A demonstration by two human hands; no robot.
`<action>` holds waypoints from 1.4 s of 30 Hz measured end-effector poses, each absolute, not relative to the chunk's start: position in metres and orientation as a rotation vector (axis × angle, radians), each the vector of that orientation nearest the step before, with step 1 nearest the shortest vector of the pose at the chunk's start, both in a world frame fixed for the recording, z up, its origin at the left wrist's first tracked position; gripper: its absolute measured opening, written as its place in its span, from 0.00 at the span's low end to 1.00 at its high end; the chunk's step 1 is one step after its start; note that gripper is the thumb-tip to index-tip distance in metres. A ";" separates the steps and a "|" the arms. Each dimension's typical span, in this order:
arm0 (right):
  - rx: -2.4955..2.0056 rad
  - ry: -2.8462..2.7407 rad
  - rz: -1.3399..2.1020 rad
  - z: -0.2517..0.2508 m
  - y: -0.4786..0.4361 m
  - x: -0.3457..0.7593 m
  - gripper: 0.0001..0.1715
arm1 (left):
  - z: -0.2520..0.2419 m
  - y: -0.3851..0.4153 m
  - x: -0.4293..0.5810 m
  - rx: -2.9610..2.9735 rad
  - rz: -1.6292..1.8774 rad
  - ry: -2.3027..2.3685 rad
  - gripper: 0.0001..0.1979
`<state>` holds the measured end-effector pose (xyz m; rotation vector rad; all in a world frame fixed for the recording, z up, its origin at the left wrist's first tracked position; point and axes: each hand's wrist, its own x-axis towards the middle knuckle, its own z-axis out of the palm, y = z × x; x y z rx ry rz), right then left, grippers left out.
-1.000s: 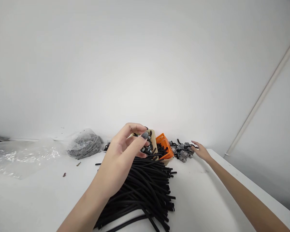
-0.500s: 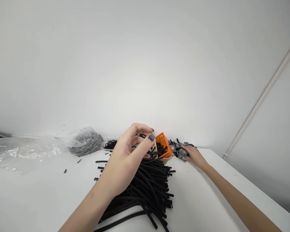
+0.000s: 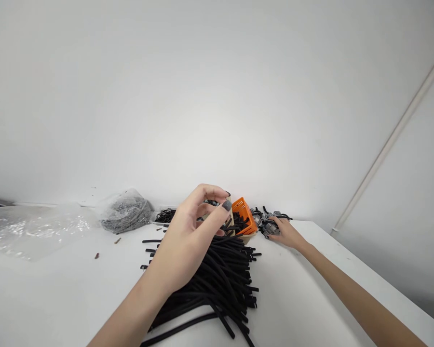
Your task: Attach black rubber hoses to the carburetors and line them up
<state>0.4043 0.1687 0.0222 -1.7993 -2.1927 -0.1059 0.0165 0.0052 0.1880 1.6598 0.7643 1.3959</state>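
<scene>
It looks like a small-parts workshop: a white worktable (image 3: 300, 289) bears loose cut black cords (image 3: 220, 277) at six o'clock, an orange basket (image 3: 252, 222) at five, heaped grey fittings (image 3: 267, 227) at four.

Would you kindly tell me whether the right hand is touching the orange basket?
Apart. The head view shows a gap between the right hand and the orange basket, with some grey-and-black parts lying in it.

Clear plastic (image 3: 39, 229), grey bundle (image 3: 125, 217); pale wall (image 3: 217, 96) behind.
</scene>
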 end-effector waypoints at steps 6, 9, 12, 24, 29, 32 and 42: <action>-1.835 -2.167 0.008 0.028 0.160 0.401 0.36 | 0.188 0.003 0.015 1.652 1.413 0.756 0.08; -1.862 -2.132 0.030 0.029 0.156 0.402 0.36 | 0.188 0.003 0.014 1.653 1.415 0.759 0.08; -1.932 -2.062 0.037 0.030 0.157 0.404 0.36 | 0.188 0.004 0.014 1.646 1.416 0.764 0.08; -1.838 -2.020 0.106 0.019 0.193 0.402 0.36 | 0.188 0.002 0.013 1.649 1.364 0.794 0.10; -1.759 -2.083 0.132 0.015 0.201 0.408 0.37 | 0.186 0.004 0.014 1.650 1.380 0.771 0.09; -1.761 -2.083 0.127 0.012 0.202 0.411 0.38 | 0.186 0.002 0.015 1.658 1.368 0.770 0.08; -1.728 -2.044 0.045 0.019 0.195 0.416 0.37 | 0.189 -0.001 0.011 1.653 1.390 0.784 0.09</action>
